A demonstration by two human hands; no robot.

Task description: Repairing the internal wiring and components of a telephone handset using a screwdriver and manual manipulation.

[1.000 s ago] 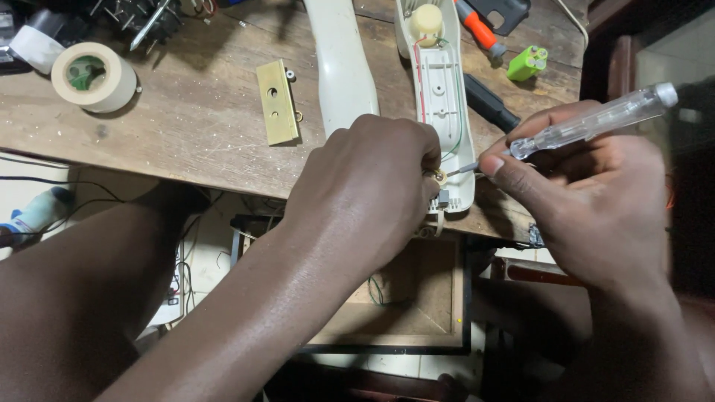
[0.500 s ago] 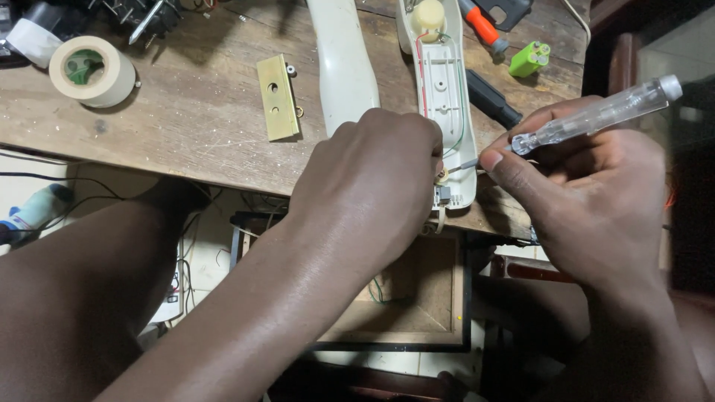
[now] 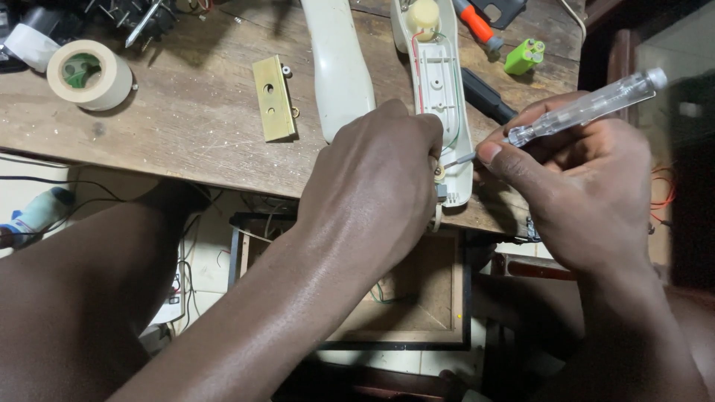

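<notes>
Left hand (image 3: 376,186) curled closed over the near end of the opened white casing (image 3: 445,112) at the bench (image 3: 186,134) edge. Right hand (image 3: 588,186) pinched a clear-handled screwdriver (image 3: 588,108), tip touching the casing just beside the left fingers. Tape roll (image 3: 89,74) lay well left.

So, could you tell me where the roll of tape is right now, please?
In the head view, the roll of tape lies at the far left of the wooden table, left of the brass plate, away from both hands.

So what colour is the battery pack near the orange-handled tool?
Bright green battery pack, seen in the head view.
</notes>
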